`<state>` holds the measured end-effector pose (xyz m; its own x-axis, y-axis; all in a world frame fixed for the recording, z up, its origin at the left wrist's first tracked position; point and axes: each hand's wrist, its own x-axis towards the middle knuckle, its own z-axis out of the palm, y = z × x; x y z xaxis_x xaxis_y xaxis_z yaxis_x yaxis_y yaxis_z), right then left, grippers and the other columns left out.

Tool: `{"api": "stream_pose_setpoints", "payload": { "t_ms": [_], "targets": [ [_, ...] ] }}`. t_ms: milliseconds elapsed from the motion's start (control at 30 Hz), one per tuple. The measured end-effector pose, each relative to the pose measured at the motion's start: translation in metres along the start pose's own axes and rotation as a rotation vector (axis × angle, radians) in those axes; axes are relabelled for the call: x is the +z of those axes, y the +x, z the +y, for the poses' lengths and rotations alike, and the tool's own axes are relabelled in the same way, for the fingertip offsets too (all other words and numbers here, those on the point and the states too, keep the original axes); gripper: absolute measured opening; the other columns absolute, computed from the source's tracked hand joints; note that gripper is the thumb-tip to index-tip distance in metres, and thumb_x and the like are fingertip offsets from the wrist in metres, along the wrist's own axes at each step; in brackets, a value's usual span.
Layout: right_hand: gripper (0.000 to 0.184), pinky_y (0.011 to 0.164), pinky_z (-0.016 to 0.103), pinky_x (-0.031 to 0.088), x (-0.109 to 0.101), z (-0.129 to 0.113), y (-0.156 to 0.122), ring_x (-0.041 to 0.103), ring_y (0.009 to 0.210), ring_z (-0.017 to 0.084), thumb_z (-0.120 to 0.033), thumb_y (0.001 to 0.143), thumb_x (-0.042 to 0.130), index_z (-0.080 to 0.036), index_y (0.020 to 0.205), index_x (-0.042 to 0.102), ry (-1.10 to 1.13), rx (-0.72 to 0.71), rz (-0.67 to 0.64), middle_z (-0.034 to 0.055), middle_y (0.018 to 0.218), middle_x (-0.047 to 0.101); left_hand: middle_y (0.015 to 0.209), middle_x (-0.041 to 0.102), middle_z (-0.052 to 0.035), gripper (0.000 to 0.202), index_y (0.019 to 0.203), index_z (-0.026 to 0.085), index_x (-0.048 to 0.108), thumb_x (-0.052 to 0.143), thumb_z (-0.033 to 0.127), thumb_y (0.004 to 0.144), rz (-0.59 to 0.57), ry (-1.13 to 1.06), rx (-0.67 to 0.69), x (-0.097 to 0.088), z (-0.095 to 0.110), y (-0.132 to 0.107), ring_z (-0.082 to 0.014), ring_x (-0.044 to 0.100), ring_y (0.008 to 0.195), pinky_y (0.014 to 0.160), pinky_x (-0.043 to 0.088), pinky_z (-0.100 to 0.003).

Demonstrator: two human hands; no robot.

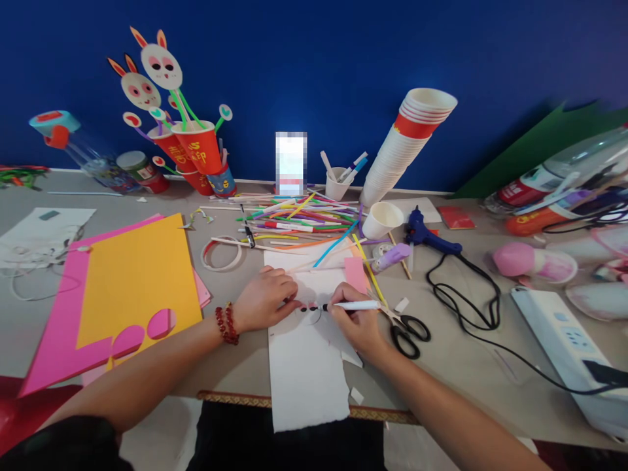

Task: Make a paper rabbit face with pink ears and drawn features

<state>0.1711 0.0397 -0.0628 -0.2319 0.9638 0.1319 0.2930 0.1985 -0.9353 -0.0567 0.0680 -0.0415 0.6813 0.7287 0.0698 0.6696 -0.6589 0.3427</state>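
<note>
My right hand point(356, 320) is closed around a white marker point(360, 305), its dark tip pointing left. Under that tip lies a small round white paper face point(309, 316) with two black eye spots and pink around them. My left hand point(267, 297) rests palm down, its thumb stretched to the left edge of the face and apart from the bent fingers. Both hands are over a white paper sheet point(309, 386) with a torn lower edge that hangs over the table's front edge. Black-handled scissors point(407, 335) lie just right of my right hand, blades partly hidden.
Coloured pipe cleaners point(299, 219) lie behind my hands. A blue glue gun point(429, 234) with a looping cord and a power strip point(569, 340) are right. Orange card point(137, 275) is left. Red cups point(196, 149) with rabbit faces and a tall paper-cup stack point(400, 154) stand behind.
</note>
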Motion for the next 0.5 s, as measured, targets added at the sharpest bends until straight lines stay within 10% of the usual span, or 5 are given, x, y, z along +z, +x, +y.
{"api": "stream_pose_setpoints", "payload": {
  "t_ms": [500],
  "targets": [
    [0.012,0.045,0.024,0.025,0.0000,0.0010,-0.0003,0.036,0.049,0.011,-0.016,0.076,0.052,-0.021,0.065,0.051,0.012,-0.002,0.000,-0.0050,0.056,0.043,0.076,0.062,-0.0021,0.024,0.077,0.019,0.053,0.054,0.036,0.093,-0.003,0.002,0.001,0.0007,-0.0006,0.0000,-0.0205,0.054,0.080,0.071,0.031,-0.035]
  ]
}}
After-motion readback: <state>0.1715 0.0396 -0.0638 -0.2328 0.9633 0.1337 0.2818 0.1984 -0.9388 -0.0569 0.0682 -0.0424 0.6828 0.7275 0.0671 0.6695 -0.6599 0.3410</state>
